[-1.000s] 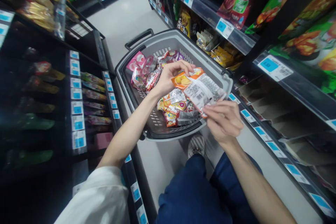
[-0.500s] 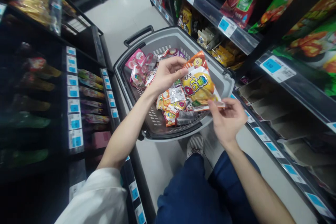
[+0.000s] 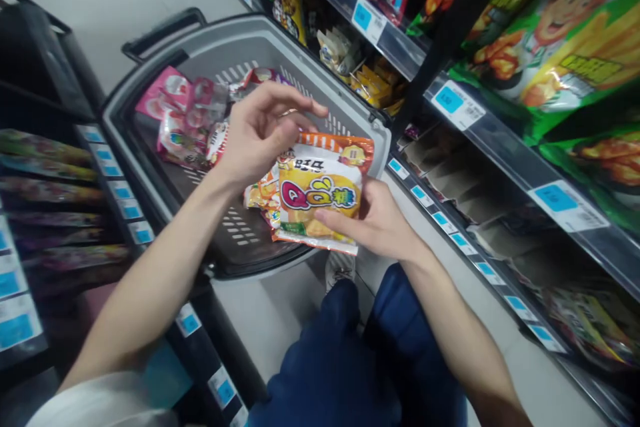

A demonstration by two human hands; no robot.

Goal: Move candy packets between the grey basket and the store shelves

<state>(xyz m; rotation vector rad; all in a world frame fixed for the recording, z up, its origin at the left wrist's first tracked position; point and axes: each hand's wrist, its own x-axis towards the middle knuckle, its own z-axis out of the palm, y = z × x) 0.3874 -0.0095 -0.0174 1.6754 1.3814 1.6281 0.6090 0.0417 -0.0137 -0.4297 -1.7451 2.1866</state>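
Head camera, looking down a narrow shop aisle: a shopper holds an orange-and-yellow snack packet above the near rim of a grey shopping basket that stands on the floor. The right hand has the packet by its lower right edge, thumb across the printed face and fingers tucked behind, a closed grip that turns the front up toward the camera so the label can be read. The left hand hangs just above the packet's upper left corner, fingers loosely curled and half open; whether it touches the wrapper cannot be told, and it appears to hold nothing.

The packet is a flat, glossy pillow bag, orange along the top with a white-striped band, yellow in the middle, with large pink-and-blue lettering and a thin green strip at the bottom. It looks light and lightly crinkled, and it hides part of the basket's load.

Below it lie more sweet packets, pink and red ones heaped at the far left of the basket. A price-tagged shelf of green snack bags runs along the right, another shelf rack along the left. Blue trousers and one shoe show beneath the hands.
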